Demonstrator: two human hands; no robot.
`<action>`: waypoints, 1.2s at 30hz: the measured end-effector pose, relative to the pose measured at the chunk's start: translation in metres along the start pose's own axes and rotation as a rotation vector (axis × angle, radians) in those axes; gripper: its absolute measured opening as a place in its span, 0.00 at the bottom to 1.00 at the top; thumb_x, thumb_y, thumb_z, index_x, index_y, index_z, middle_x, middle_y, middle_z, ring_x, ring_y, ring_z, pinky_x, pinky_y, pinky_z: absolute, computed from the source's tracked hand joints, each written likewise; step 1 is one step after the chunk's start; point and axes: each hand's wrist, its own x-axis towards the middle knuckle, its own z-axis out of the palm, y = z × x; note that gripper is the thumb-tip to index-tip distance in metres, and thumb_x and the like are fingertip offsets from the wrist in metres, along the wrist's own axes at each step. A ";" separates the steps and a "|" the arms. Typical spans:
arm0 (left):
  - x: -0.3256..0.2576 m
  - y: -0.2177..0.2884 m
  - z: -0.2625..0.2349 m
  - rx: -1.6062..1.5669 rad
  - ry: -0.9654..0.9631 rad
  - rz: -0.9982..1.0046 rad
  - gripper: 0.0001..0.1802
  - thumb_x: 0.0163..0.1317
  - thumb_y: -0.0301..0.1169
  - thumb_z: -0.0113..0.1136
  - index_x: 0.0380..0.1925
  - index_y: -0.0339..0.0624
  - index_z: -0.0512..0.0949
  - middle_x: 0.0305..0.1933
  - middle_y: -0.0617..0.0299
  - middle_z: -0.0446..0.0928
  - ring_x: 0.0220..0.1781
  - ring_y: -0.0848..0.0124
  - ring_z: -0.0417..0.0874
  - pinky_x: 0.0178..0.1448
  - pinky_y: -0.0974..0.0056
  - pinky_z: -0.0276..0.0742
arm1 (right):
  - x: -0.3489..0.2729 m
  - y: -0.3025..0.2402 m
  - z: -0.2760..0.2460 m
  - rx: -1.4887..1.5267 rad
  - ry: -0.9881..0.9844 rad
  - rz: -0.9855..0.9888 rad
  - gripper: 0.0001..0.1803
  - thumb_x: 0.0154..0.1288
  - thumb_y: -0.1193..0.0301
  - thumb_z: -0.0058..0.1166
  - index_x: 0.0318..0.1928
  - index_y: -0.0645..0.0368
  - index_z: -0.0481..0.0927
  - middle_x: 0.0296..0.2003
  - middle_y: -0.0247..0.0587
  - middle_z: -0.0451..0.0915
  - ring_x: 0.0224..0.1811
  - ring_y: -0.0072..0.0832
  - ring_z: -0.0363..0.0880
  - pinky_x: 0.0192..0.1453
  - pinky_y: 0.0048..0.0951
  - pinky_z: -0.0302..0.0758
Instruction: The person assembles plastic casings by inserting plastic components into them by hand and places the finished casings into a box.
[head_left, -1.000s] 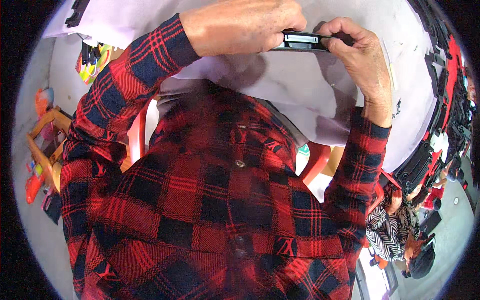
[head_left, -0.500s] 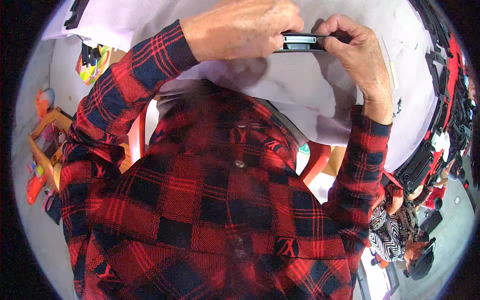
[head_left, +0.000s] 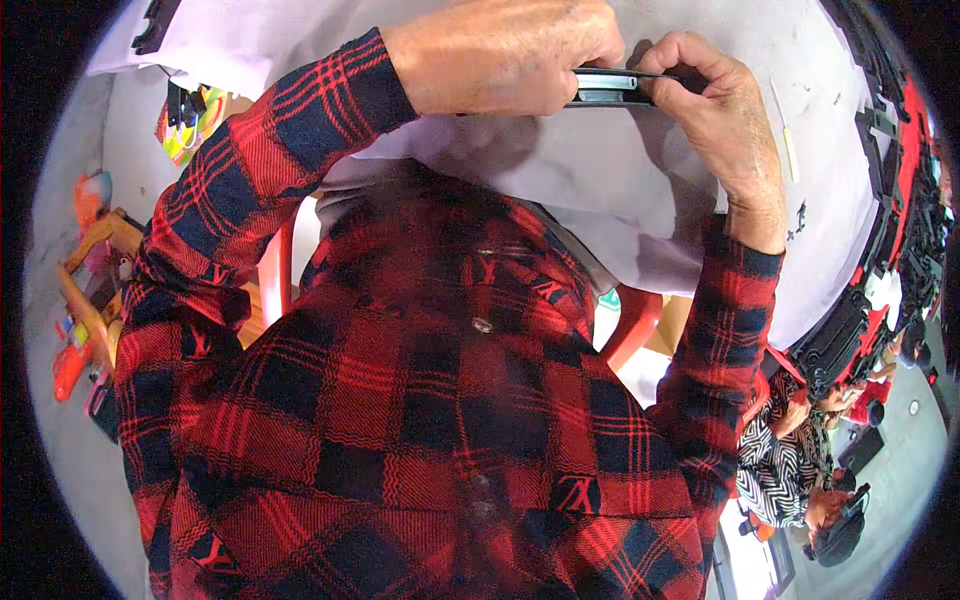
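Both hands are working at the top of the view, above a worktop (head_left: 640, 190) that is lying under a pale cloth; the left hand (head_left: 505, 55) is closing its fingers over the left end of a flat black part (head_left: 612, 87), knuckles turned upward, and the right hand (head_left: 715, 105) is pinching the right end of the same part between thumb and curled fingers; the part is sitting level between the two hands, edge-on to the camera, with a thin pale strip showing along its upper edge, held just above the cloth; whether it is touching the cloth I cannot tell. Red-and-black checked sleeves (head_left: 260, 170) and the shirt front are filling the middle and lower view. Along the right rim, a row of black and red parts (head_left: 880, 250) is lying on the worktop, well apart from the hands; below it, another person in a striped top (head_left: 775, 465) is sitting; at the far left, bright toys (head_left: 85, 300) are lying on the floor.
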 end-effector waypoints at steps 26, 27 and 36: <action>-0.008 -0.004 -0.007 -0.061 -0.002 0.146 0.03 0.52 0.21 0.50 0.22 0.32 0.70 0.26 0.47 0.71 0.32 0.47 0.76 0.36 0.50 0.70 | 0.000 0.002 -0.003 -0.044 0.000 -0.002 0.05 0.63 0.79 0.52 0.38 0.61 0.78 0.32 0.23 0.76 0.35 0.11 0.70 0.42 0.16 0.68; -0.008 -0.004 -0.008 -0.047 0.003 0.156 0.03 0.52 0.21 0.50 0.22 0.32 0.70 0.26 0.47 0.71 0.32 0.47 0.77 0.36 0.50 0.70 | 0.000 0.001 -0.002 -0.042 -0.001 -0.003 0.05 0.63 0.79 0.52 0.38 0.61 0.78 0.32 0.23 0.76 0.35 0.11 0.70 0.42 0.16 0.68; -0.010 -0.006 -0.003 0.015 0.050 0.163 0.03 0.53 0.21 0.51 0.23 0.33 0.72 0.26 0.48 0.72 0.30 0.48 0.78 0.34 0.51 0.72 | 0.000 0.002 -0.002 -0.056 0.003 -0.029 0.04 0.63 0.78 0.52 0.37 0.61 0.78 0.31 0.22 0.75 0.34 0.11 0.69 0.41 0.15 0.67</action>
